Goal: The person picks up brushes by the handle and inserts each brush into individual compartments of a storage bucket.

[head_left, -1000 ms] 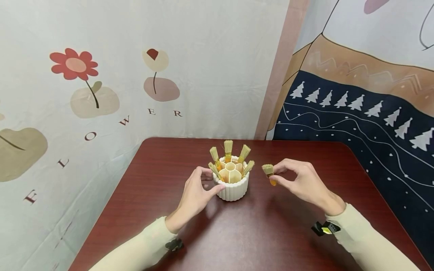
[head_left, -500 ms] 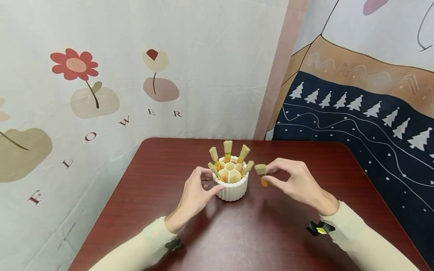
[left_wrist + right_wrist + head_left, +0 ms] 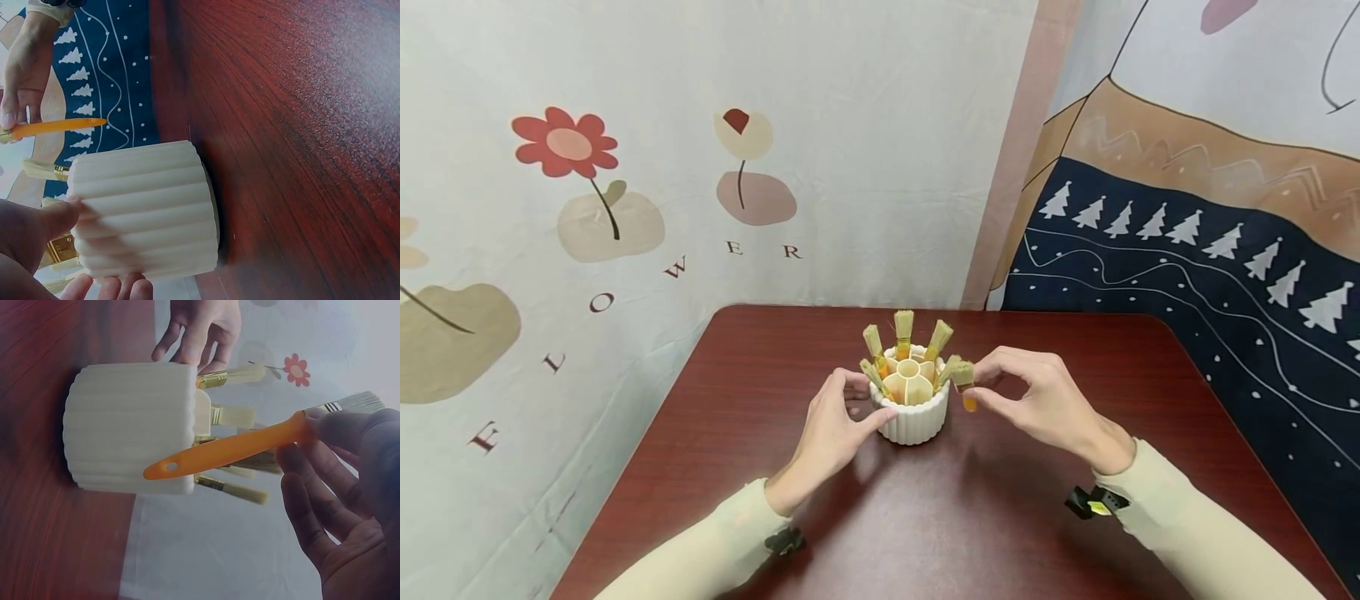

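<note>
A white ribbed round brush holder [image 3: 913,427] with several compartments stands upright on the table. Several flat paintbrushes [image 3: 904,327] lean outward in its outer compartments, bristles up; the round middle compartment [image 3: 908,368] holds none. My left hand [image 3: 827,442] grips the holder's left side, thumb at the front rim and fingers round the side. To the right of the rim, my right hand [image 3: 1052,404] pinches another paintbrush [image 3: 963,375] near its ferrule. In the right wrist view that brush's orange handle [image 3: 244,445] hangs free, its holed end overlapping the holder, bristles pointing up and away.
The dark red wooden table [image 3: 880,517] extends around the holder. A pale cloth [image 3: 880,150] with printed flowers hangs behind it, and a navy cloth [image 3: 1150,275] with white trees hangs at the right.
My right hand has moved left with the paintbrush, bringing it right up to the holder's right rim. My left hand and the holder stay in place.
</note>
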Demonstrator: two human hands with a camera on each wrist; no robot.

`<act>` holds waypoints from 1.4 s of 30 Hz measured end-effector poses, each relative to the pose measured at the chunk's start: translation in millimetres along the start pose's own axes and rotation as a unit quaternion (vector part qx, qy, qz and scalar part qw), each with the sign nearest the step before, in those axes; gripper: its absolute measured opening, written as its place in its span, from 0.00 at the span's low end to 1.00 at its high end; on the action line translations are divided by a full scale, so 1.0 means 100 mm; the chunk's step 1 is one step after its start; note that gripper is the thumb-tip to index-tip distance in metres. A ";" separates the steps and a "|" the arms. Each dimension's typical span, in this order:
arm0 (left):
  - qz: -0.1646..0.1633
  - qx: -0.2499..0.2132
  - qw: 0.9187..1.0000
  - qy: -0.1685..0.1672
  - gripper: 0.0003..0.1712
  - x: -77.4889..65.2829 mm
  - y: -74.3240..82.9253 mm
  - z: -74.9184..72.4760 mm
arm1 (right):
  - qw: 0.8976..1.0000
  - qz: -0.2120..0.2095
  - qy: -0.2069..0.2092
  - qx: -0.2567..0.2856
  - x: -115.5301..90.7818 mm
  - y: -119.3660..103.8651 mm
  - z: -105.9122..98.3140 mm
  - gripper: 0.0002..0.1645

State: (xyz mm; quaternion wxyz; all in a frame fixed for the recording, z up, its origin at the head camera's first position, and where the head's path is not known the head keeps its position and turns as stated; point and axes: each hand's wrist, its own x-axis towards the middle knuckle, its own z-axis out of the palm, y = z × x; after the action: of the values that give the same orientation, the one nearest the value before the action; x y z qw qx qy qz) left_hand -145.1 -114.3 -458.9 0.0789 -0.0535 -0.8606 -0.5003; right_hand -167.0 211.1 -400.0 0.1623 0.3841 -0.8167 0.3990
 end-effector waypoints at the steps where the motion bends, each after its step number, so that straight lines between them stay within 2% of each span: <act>1: 0.001 0.001 1.000 0.000 0.31 0.00 0.00 0.00 | 1.000 -0.002 0.000 0.001 0.01 -0.01 0.00 0.29; 21: 0.012 0.005 1.000 0.000 0.31 0.01 -0.02 0.00 | 0.998 -0.058 0.021 0.015 0.22 -0.12 0.08 0.24; 34: 0.011 0.004 1.000 0.001 0.32 0.01 -0.02 0.01 | 0.997 -0.062 0.026 0.031 0.31 -0.17 0.16 0.19; 42: 0.011 -0.002 1.000 0.001 0.32 0.01 -0.03 0.01 | 0.997 -0.068 0.029 0.039 0.33 -0.19 0.21 0.21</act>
State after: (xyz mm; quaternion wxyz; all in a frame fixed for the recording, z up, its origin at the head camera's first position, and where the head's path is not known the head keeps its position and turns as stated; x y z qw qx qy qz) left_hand -146.4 -114.9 -461.8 0.0854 -0.0628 -0.8588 -0.5013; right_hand -173.6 171.3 -384.5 0.1971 0.4330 -0.7675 0.4297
